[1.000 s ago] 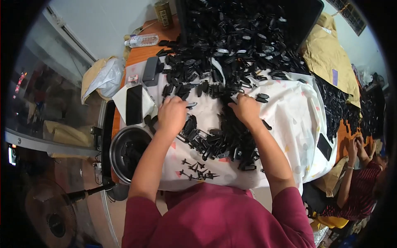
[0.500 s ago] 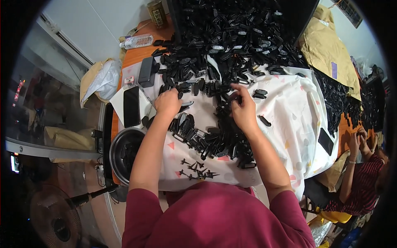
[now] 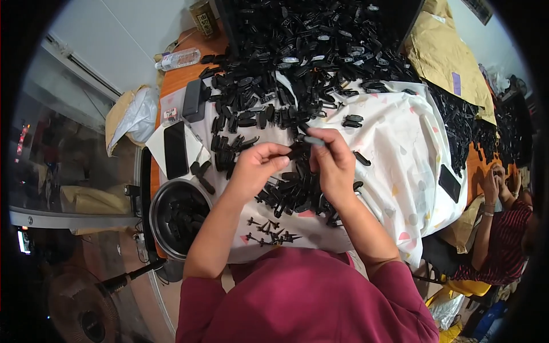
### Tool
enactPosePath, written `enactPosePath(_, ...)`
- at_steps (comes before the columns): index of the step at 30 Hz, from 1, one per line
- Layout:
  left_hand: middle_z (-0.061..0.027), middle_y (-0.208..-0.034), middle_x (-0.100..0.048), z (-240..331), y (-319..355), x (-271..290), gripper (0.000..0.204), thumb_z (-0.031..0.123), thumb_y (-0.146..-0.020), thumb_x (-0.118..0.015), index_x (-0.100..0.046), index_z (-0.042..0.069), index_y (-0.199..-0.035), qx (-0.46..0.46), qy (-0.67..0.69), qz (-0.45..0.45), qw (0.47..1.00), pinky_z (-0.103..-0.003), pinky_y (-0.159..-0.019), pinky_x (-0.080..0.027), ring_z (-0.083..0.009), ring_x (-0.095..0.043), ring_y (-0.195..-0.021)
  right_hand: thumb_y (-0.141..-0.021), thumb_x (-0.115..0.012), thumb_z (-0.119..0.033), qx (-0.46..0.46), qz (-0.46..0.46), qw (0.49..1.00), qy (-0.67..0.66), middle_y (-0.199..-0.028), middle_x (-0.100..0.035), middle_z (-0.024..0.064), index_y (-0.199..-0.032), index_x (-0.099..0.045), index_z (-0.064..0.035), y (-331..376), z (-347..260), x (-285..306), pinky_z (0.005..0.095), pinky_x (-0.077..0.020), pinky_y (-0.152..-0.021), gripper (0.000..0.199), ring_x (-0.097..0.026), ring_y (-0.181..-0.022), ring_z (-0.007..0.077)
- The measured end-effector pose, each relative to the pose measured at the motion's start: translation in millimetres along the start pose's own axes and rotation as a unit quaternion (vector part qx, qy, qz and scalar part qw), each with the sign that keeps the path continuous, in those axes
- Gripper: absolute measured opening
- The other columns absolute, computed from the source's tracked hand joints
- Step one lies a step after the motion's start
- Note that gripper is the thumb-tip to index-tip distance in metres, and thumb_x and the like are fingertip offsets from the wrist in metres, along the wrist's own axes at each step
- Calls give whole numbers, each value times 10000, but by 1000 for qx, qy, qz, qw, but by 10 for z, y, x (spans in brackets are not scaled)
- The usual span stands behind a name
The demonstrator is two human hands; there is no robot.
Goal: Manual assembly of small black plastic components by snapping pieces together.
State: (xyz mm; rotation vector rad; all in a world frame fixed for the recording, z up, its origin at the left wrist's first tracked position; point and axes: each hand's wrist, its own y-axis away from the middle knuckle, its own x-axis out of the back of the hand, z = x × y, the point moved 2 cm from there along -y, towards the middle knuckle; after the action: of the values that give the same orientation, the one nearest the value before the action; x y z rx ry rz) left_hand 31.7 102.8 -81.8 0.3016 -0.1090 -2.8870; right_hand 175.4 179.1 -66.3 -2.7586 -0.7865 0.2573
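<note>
My right hand (image 3: 336,166) is closed, with a small oval plastic part (image 3: 313,140), black and greyish, pinched between thumb and fingers. Close to its left, my left hand (image 3: 251,174) has thumb and fingertips drawn together. Dark pieces lie right at those fingertips, so what it pinches cannot be made out. Under and between both hands runs a heap of black plastic parts (image 3: 291,191) on the patterned white cloth (image 3: 389,171). Nearer to me lies a small group of dark pronged pieces (image 3: 271,231).
A large pile of black parts (image 3: 309,34) fills the far side. At left are a metal bowl (image 3: 153,214) holding black parts, a phone (image 3: 175,150), a dark grey box (image 3: 193,100) and a bottle (image 3: 178,59). Another phone (image 3: 449,183) lies right, near a co-worker's hands (image 3: 493,186).
Both hands have come back toward me from the far rows and drawn closer together. A greyish oval part now shows in the right hand. The view has shifted slightly.
</note>
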Motion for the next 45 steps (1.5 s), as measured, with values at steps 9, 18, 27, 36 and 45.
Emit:
enactPosePath(9,-93,-890,-609,43,200,-130,344,37,-809,-598,-478,10,-1130,-6,127,-45,991,-225,-703,-484,-125,-594,-795,-801,-577,-2,164,-3,966,199,-868,-580,89,-1040,-573,-10,81,-45,-61,232,-454,-642,240,-567,-725,151)
enactPosePath(18,-89,-969,-575,5,211,-149,240,22,-742,-672,-549,11,-947,-229,-148,71,959,-225,-713,-478,-109,-566,-829,-814,-506,32,33,-126,991,-21,-1022,-549,89,-1048,-558,10,199,-120,32,252,-438,-766,241,-538,-923,160)
enactPosePath(27,-56,-979,-554,80,291,-232,312,19,-739,-677,-561,-27,-1024,-151,32,64,986,-213,-735,-472,-113,-561,-840,-711,-578,83,214,-117,939,243,-925,-583,145,-1075,-556,6,195,-307,88,310,-458,-626,373,-553,-719,262)
enactPosePath(36,-28,-921,-613,-36,354,-243,288,28,-769,-651,-577,-24,-1042,-133,-62,84,986,-202,-713,-464,-65,-551,-790,-669,-578,117,233,-164,901,327,-877,-554,145,-1105,-549,-4,277,-318,65,321,-441,-620,453,-524,-696,263)
enactPosePath(45,-62,-975,-612,-332,432,-97,249,113,-844,-578,-570,-23,-1052,-14,206,113,972,-236,-830,-429,-108,-551,-914,-838,-559,-41,-143,-138,971,130,-857,-612,64,-1138,-486,-3,400,129,-194,203,-468,-578,312,-545,-677,75)
